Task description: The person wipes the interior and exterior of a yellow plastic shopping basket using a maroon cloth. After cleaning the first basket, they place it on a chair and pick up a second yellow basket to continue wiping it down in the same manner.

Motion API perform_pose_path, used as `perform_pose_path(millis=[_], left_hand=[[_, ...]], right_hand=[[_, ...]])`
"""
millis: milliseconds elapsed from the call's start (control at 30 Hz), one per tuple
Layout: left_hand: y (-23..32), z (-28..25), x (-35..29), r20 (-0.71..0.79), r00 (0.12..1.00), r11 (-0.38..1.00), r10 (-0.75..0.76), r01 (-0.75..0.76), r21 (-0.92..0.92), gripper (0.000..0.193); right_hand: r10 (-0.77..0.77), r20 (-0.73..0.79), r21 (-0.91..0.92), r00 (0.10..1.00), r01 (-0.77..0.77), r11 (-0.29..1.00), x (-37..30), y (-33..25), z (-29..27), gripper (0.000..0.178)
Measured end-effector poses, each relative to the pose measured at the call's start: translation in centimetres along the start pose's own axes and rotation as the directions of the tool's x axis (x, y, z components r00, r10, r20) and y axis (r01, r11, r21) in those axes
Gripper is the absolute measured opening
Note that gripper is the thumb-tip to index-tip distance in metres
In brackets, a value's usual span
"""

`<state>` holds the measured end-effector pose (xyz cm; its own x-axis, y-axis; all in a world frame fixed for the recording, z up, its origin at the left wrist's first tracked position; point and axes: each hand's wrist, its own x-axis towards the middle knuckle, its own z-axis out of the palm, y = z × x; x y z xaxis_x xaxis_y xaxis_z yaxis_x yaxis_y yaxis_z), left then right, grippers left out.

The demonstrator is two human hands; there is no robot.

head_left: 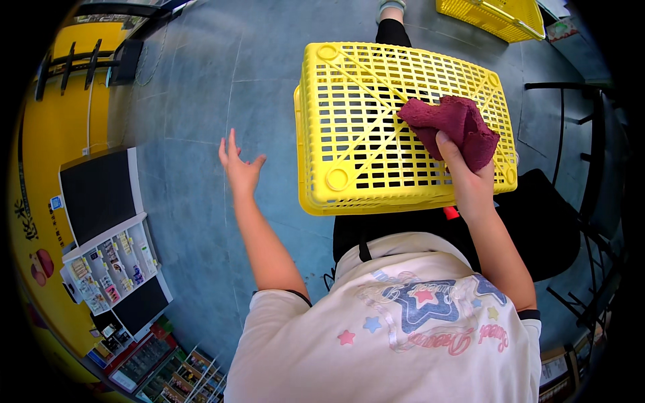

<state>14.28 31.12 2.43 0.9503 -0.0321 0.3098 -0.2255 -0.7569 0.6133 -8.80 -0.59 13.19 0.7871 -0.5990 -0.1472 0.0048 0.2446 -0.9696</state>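
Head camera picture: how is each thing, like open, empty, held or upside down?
Yellow slatted plastic basket: upside down over the person's legs
Dark red fabric cloth: crumpled, held against the basket's bottom
Right bare hand: gripping the cloth
Left bare hand: open, empty, apart from the basket
Second yellow basket, top right: partly out of view

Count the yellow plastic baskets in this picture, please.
2. One yellow basket is near the centre, bottom up, under the maroon cloth in the right hand; the second basket is at the upper right, cut off by the picture's edge. More may be hidden.
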Motion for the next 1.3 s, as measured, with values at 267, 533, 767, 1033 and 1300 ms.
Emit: perform_pose_path(millis=[267,533,767,1033,1300], left_hand=[[-12.2,3.0,-11.7,0.697,0.436,0.617,-0.569,0.787,0.011,0.044],[-1.6,7.1,-19.7,0.927,0.32,0.022,-0.196,0.946,-0.322,0.051],[-1.7,3.6,-21.0,0.943,-0.059,0.214,-0.327,0.967,0.134,0.051],[-5.7,2.8,-16.7,0.848,-0.041,0.332,-0.528,0.909,0.252,0.051],[4.2,6.2,-9.4,0.858,0.506,-0.087,0.09,0.862,-0.499,0.044]], right_hand=[[0.07,-0.01,0.035,0.998,-0.069,0.997,0.4,-0.3,0.1,0.026],[0.18,-0.083,0.112,0.98,-0.17,0.979,0.5,-0.6,-0.7,0.029],[0.263,-0.12,0.154,0.957,-0.244,0.958,0.9,-0.9,-1.0,0.029],[0.27,-0.049,0.372,0.962,-0.233,0.898,1.8,-1.3,-1.4,0.029],[0.251,-0.01,0.355,0.968,-0.232,0.906,1.9,-1.3,-1.1,0.038]])
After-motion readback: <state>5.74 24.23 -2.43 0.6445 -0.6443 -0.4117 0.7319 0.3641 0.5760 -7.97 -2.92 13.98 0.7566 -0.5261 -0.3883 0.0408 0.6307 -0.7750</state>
